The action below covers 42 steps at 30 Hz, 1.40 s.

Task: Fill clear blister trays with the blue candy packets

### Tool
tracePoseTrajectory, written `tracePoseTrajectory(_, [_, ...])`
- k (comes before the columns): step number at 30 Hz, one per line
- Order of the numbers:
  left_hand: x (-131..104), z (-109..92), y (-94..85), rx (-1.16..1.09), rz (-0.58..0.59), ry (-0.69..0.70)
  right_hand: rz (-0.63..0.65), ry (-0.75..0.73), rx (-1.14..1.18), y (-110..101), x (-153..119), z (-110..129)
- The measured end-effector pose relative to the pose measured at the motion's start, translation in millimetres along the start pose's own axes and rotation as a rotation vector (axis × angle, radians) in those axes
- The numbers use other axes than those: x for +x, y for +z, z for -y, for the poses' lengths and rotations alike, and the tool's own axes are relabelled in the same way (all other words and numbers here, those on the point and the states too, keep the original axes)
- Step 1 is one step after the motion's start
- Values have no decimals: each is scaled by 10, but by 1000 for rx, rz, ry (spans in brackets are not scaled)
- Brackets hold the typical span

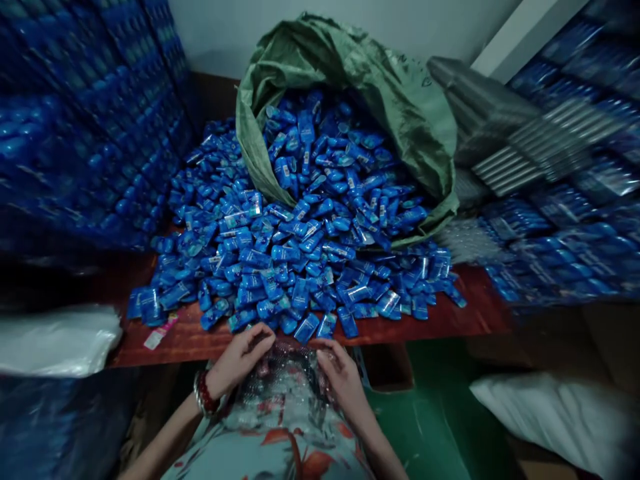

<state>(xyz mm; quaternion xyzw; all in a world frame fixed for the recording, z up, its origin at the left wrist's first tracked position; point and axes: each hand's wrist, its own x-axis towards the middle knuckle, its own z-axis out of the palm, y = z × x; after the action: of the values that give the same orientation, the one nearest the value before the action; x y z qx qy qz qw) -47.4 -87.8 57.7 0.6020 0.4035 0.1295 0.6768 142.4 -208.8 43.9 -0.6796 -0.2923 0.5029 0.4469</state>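
Observation:
My left hand, with a red bead bracelet and a bangle at the wrist, is closed on one side of a clear plastic bag at the table's front edge. On the other side of the bag, my right hand grips it with bent fingers. The bag lies over my lap, against a floral garment. Just beyond both hands, a large heap of small blue packets covers the red table. More packets spill from the mouth of a green woven sack.
Tall stacks of blue packs stand at the left, with more packs at the right beside grey trays. White plastic sheets lie at the left edge. A pink-and-white label is on the table.

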Motion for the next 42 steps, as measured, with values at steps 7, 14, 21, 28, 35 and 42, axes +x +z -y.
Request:
tracePoseTrajectory(7, [-315,550,-18,585,-572,238,34,14,-142,-93,101,-355])
tracePoseTrajectory(14, [142,689,-193,1121,-566,620,-49,-127,-191,-105,357,-402])
tracePoseTrajectory(21, [98,835,-361,1058,-625,565,-97,-142,-226,-26,305,-442])
tracePoseTrajectory(28, [-533,756,-156,286,-842,113,-129,-258,-413,118,338,-343])
tracePoseTrajectory(35, [-541,698,180,-478,-308,-243,-61,-371,-491,71,432,-344])
tracePoseTrajectory(42, [-447,681,231,-477,-289,-110,-70,-514,-478,94,285,-304])
